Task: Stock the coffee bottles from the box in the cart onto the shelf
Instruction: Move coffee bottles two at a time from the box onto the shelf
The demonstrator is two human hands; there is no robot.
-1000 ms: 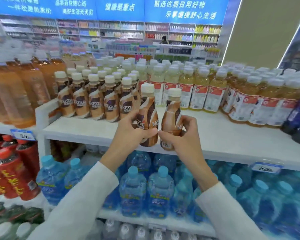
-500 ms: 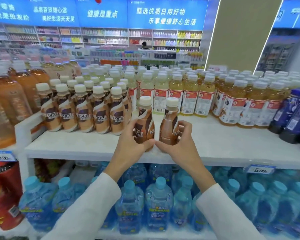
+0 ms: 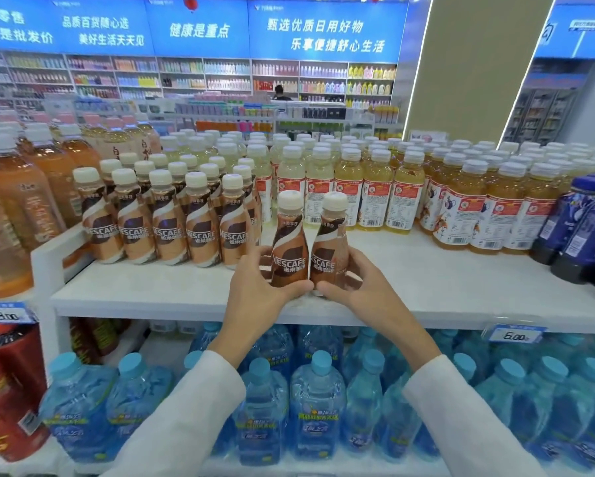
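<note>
Two brown Nescafe coffee bottles with cream caps stand side by side, touching, on the white shelf point(image 3: 426, 280). My left hand point(image 3: 254, 290) grips the left coffee bottle point(image 3: 289, 249) around its base. My right hand point(image 3: 361, 287) grips the right coffee bottle point(image 3: 330, 246) the same way. Both labels face me. A row of stocked coffee bottles point(image 3: 168, 228) stands just to the left, several deep. The box and the cart are out of view.
Yellow tea bottles point(image 3: 375, 194) fill the shelf behind and to the right. Dark blue bottles point(image 3: 585, 228) stand at the far right, orange drinks point(image 3: 10, 208) at the left. Blue water bottles point(image 3: 316, 404) fill the shelf below, red bottles point(image 3: 7, 383) lower left.
Both bottles moved forward and down from in front of the shelf edge until they stand on it. Both labels now face me. The camera has tilted up.
</note>
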